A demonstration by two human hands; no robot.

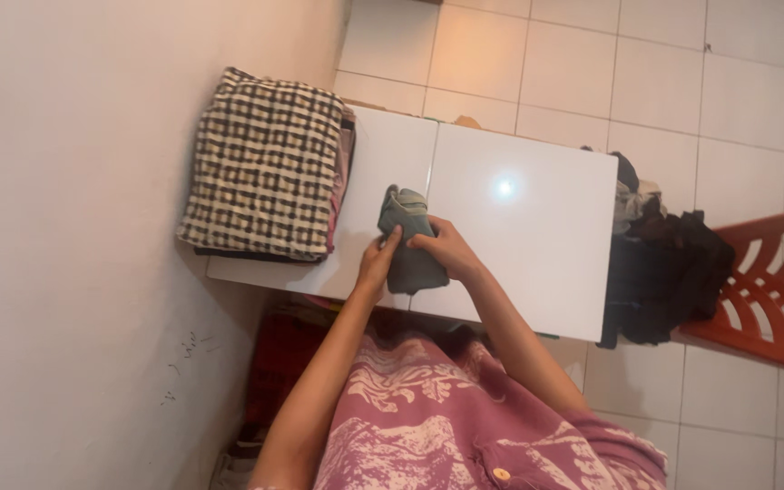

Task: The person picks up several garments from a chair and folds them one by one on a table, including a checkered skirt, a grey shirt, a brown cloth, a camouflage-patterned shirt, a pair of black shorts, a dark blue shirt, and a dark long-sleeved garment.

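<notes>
A small grey cloth (408,240), folded up into a thick little bundle, lay near the front edge of the white tabletop (528,236), close to the middle of the picture. Both hands were on it. The left hand (379,259) pressed on its left side at about 9 o'clock, with the fingers bent around the edge of the cloth. The right hand (445,249) lay on its right side at about 3 o'clock, with the fingers curled over the top. The two hands sat close together, thumbs almost meeting, and both gripped the grey cloth.

At about 10 o'clock from the cloth, a pile of folded clothes (265,177) sat on the left end of the tabletop. The top one had a dark and cream check pattern. At about 3 o'clock, well apart from the hands, a heap of dark clothes (660,263) hung off the right end of the tabletop. Just past it stood an orange basket (769,290) on the pale tiled floor (664,82). The person wore a pink patterned top (437,426).
</notes>
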